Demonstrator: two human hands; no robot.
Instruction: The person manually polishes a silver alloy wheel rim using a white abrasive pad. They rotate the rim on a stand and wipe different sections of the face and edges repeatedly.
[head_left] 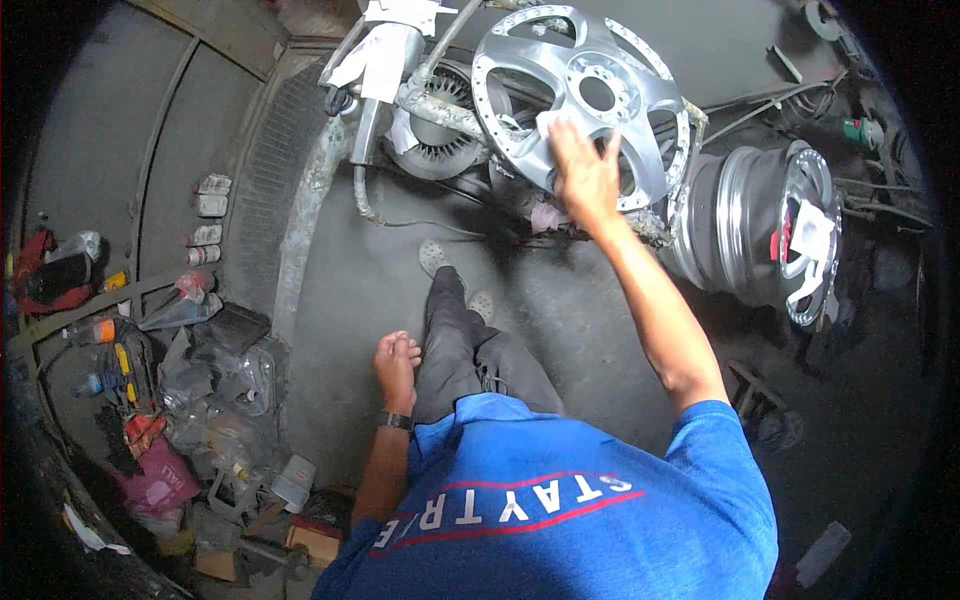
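Observation:
A silver alloy wheel face (655, 75) with wide spokes and a ring of bolt holes lies tilted on a paint-crusted metal stand (440, 110). My right hand (588, 175) reaches out onto one of its spokes, the fingers pressing a small white cloth or paper wipe (548, 122) against the metal. Part of the wipe is hidden under the fingers. My left hand (397, 362) hangs low beside my leg, well apart from the wheel, its fingers curled in with nothing showing in them.
A second wheel rim (735, 225) with white paper on its face stands right of the stand. A spray gun (375, 110) wrapped in white paper hangs at the stand's left. Cables and tools lie far right. Bottles, cans and bags (165, 475) crowd the left wall.

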